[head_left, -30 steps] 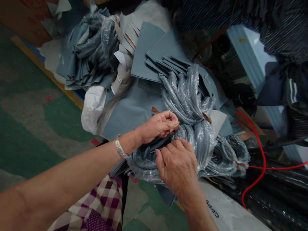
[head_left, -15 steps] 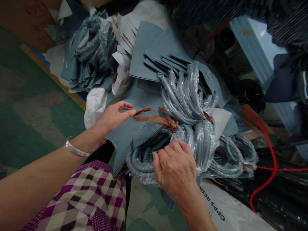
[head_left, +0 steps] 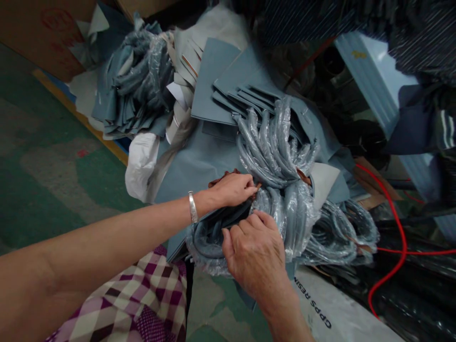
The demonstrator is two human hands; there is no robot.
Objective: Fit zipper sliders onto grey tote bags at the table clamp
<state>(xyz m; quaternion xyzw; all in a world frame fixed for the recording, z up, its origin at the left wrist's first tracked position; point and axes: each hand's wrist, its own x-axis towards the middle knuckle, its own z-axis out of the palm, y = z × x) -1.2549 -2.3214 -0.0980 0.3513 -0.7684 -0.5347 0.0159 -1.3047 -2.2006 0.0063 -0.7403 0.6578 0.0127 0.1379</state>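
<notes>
A bundle of grey-blue bag handles wrapped in clear plastic lies on a heap of grey-blue sheets. A brown string ties the bundle at its neck. My left hand, a silver bangle on its wrist, is closed with its fingers pinching that string at the knot. My right hand presses down on the near end of the wrapped bundle, fingers curled on the plastic beside the knot.
A second wrapped handle bundle and more cut grey sheets lie further back. A red cable runs along the right. White sacks, a cardboard box and green floor lie to the left.
My left hand, which had drawn the brown string out to the left with its fingers apart, has come back to the knot and closed on it. The right hand has stayed on the bundle.
</notes>
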